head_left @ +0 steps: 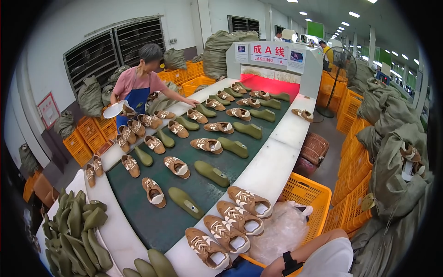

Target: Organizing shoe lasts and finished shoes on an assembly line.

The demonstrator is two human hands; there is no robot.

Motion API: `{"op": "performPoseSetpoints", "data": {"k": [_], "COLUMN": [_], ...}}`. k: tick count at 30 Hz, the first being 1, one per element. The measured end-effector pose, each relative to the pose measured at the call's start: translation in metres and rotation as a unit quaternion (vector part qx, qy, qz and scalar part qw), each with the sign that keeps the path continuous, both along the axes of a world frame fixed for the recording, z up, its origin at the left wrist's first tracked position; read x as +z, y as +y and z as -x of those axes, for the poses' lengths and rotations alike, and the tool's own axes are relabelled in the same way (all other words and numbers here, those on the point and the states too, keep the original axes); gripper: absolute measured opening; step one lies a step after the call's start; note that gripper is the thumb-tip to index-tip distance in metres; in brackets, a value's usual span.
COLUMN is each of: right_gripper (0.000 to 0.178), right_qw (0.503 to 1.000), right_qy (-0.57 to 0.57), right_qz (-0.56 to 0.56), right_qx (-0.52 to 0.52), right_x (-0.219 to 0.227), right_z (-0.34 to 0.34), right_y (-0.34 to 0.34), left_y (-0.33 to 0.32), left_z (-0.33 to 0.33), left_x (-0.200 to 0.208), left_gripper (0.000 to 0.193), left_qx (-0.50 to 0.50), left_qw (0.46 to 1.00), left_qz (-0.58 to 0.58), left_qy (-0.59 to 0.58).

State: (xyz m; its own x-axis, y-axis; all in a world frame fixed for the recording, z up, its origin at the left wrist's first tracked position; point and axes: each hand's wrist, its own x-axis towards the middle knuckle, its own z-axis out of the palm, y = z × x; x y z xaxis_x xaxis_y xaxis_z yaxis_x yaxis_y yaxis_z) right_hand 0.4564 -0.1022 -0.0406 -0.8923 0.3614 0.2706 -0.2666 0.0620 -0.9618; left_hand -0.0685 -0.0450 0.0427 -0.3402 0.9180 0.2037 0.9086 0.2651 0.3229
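Observation:
My right hand (271,269) is low at the bottom edge, past a black wristband (290,263); its fingers are hidden, so I cannot tell what it holds. Nearest to it, several brown and white sneakers (226,233) stand side by side on the conveyor's white ledge (272,171), with white stuffing in their openings. Beside my forearm, clear plastic bags (279,231) fill an orange crate (318,189). My left hand is out of view. On the green belt (143,203), brown sneakers (176,167) lie among olive-green shoe lasts (185,202).
Many loose lasts (76,226) are heaped at the left. Across the belt, a person in a blue apron (143,87) holds a shoe and a white piece, the other hand reaching to the belt. Orange crates (353,198), sacks (392,152) and a standing fan (339,69) line the right.

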Motion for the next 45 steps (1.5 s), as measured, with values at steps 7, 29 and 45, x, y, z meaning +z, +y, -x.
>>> {"op": "performPoseSetpoints", "data": {"k": [7, 29, 45], "right_gripper": [0.023, 0.033, 0.037], "right_qw": [0.995, 0.968, 0.989], "right_qy": [0.062, -0.132, 0.086], "right_qz": [-0.078, -0.177, -0.107], "right_qx": [0.005, 0.121, 0.061], "right_x": [-0.013, 0.030, 0.080], "right_z": [-0.050, 0.060, 0.123], "right_y": [-0.004, 0.047, 0.062], "left_y": [-0.002, 0.009, 0.057], "left_z": [0.008, 0.023, 0.054], "left_x": [-0.011, -0.011, 0.006], "left_gripper": [0.058, 0.054, 0.053], "left_qx": [0.020, 0.026, -0.051], "left_qw": [0.999, 0.999, 0.998], "left_qz": [0.025, 0.032, -0.007], "left_qy": [0.017, -0.019, 0.023]}}
